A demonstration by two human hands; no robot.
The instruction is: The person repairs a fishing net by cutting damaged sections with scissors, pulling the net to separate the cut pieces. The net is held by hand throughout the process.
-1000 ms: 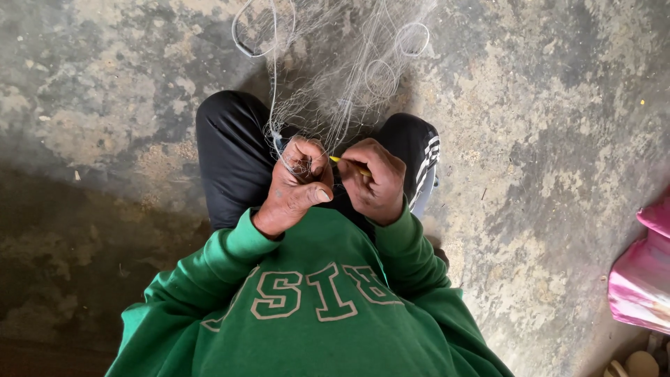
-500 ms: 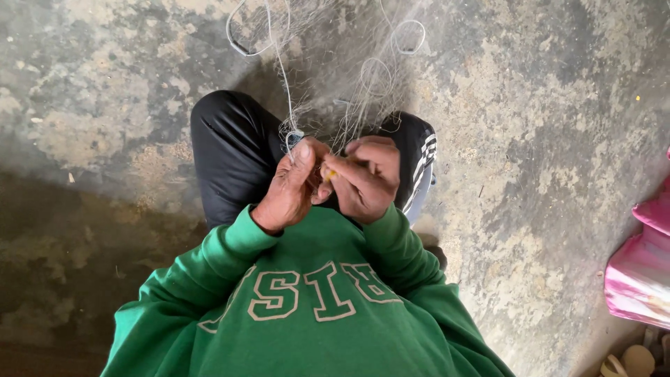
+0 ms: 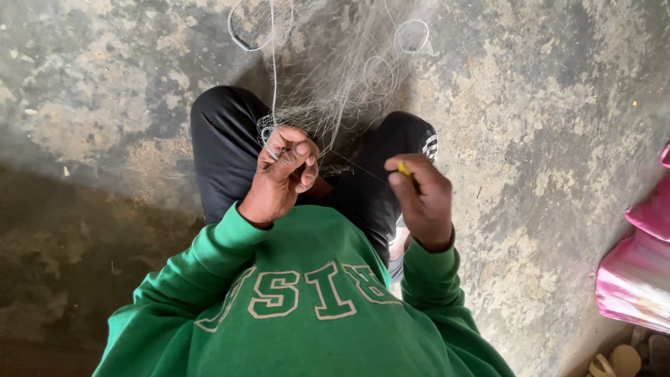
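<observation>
Over the lap, head view, one entry: fine pale fishing net (image 3: pixel 335 91), mesh bunched and draped from the concrete floor (image 3: pixel 544 139) onto the knees of a seated person in black trousers (image 3: pixel 223 146) and a green sweatshirt (image 3: pixel 307 307) with lettering across the chest. Left hand (image 3: pixel 283 178): raised above the left thigh, grip clenched on a gathered bunch of the net, fingers curled, strands running up and away from the knuckles. Right hand (image 3: pixel 422 199): held apart from the left, above the right knee, grip pinched around a small yellow netting needle (image 3: pixel 404 168), only its tip showing above the fingers. Thin thread (image 3: pixel 356 166): stretched taut between the two hands, from the bunch to the needle. Net cord loops (image 3: pixel 412 35): lying on the floor beyond the knees. Pink bag (image 3: pixel 638 269): at the right edge, well apart from both hands. Floor: mottled grey and tan, darker at the left.
</observation>
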